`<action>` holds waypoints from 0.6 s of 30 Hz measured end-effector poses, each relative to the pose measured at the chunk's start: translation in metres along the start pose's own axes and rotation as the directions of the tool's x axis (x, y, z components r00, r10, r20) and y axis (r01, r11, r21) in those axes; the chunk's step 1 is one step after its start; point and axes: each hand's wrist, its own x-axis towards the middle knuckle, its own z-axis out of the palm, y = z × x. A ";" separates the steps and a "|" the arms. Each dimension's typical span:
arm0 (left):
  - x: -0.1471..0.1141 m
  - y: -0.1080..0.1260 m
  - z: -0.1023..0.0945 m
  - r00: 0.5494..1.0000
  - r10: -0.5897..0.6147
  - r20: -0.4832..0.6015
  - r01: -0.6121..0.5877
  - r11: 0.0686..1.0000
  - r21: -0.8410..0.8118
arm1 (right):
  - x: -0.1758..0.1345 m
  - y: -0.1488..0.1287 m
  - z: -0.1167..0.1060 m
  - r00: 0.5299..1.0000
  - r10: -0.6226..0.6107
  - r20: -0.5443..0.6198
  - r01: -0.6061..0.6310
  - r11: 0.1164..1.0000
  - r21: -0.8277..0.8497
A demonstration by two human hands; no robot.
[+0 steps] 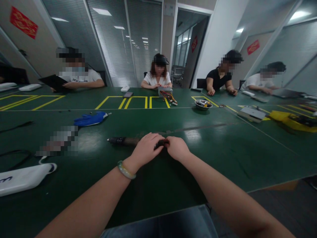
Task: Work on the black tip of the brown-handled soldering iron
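Left hand (pixel 147 145): curled palm-down over the tool (pixel 126 141), gripping its body, probably to keep it from rolling.
Right hand (pixel 177 148): fingers bunched, pinching the tool's right end, it seems; the exact contact is hidden.
Tool: flat along the counter (pixel 223 158), metal tip pointing left, likely so both hands can share the other end.
Glove (pixel 90 119): beyond the tool, leftward, apart.
Bowl (pixel 203 105): farther beyond, rightward, probably keeping small parts (pixel 205 103) together.
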 end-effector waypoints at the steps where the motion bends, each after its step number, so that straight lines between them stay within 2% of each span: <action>1: 0.000 0.001 -0.002 1.000 0.005 -0.025 -0.005 1.000 -0.007 | 0.003 0.001 -0.001 1.000 0.012 0.005 -0.012 1.000 -0.002; 4: -0.002 0.004 -0.010 0.997 0.026 -0.076 -0.030 0.998 -0.051 | 0.015 0.018 -0.009 0.996 0.078 0.051 -0.078 0.997 -0.012; 6: -0.004 0.005 -0.015 0.996 0.048 -0.080 -0.056 0.994 -0.094 | 0.021 0.045 -0.020 0.986 0.152 0.068 -0.150 0.988 -0.033; 8: -0.006 0.007 -0.018 0.996 0.073 -0.055 -0.080 0.987 -0.137 | 0.018 0.087 -0.035 0.965 0.257 0.062 -0.253 0.965 -0.064; 10: -0.007 0.008 -0.018 0.995 0.103 0.005 -0.101 0.980 -0.174 | 0.003 0.141 -0.054 0.922 0.384 0.044 -0.379 0.921 -0.096; 12: -0.008 0.009 -0.016 0.987 0.142 0.076 -0.124 0.971 -0.205 | -0.027 0.203 -0.074 0.850 0.526 0.027 -0.523 0.849 -0.077; 15: -0.008 0.010 -0.011 0.971 0.187 0.151 -0.148 0.960 -0.236 | -0.094 0.296 -0.105 0.707 0.707 0.011 -0.707 0.707 0.015; 18: -0.008 0.007 -0.006 0.963 0.194 0.190 -0.144 0.958 -0.247 | -0.168 0.370 -0.127 0.485 0.872 -0.061 -0.870 0.489 0.066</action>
